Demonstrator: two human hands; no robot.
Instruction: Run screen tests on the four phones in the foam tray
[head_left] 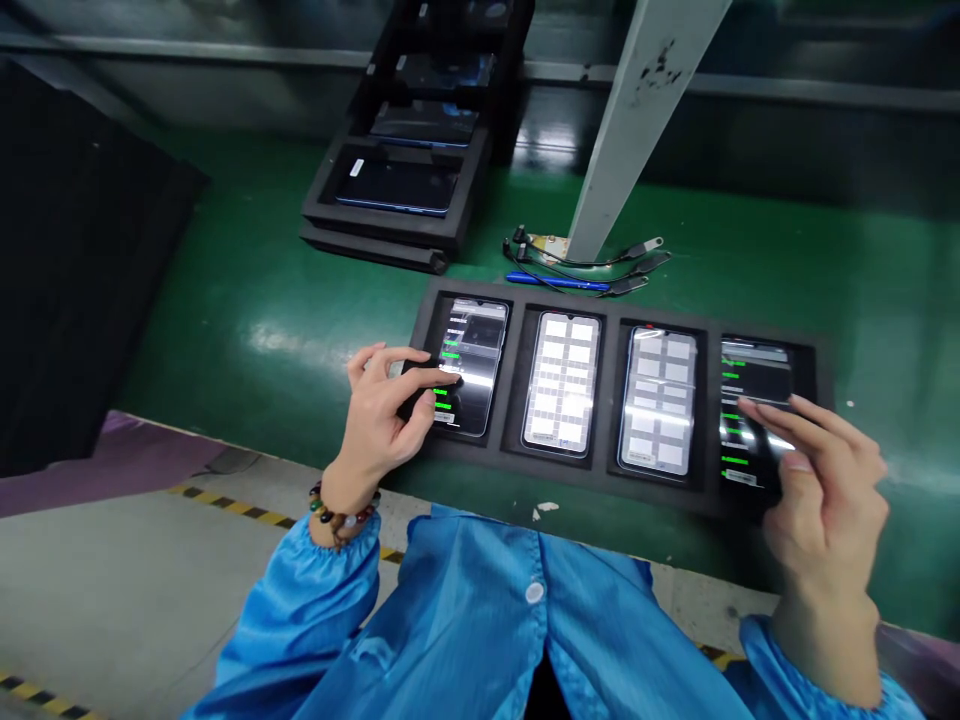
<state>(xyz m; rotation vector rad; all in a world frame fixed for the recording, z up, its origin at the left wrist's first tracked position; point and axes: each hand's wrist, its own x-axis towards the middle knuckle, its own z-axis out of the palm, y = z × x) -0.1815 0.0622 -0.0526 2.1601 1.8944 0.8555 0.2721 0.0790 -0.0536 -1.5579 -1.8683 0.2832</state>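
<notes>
A black foam tray (517, 388) holds a row of smartphones on the green table. My left hand (390, 405) reaches over the leftmost smartphone (480, 375), index finger stretched onto its dark screen with green text lines. At the other end, the rightmost smartphone (750, 385) shows a similar dark list, and my right hand (832, 490) has its index finger extended at that screen. Neither hand holds anything; the fingers are apart. Between them lie a smartphone with a bright white block grid (562, 380) and another with a greyer grid (658, 400).
Behind the tray lie black cables (577, 262) and a blue pen (559, 282) beside a grey metal post (637, 110). A stack of foam trays (390, 235) with more smartphones stands at the back. Dark sheet-like material (82, 260) rises at the left.
</notes>
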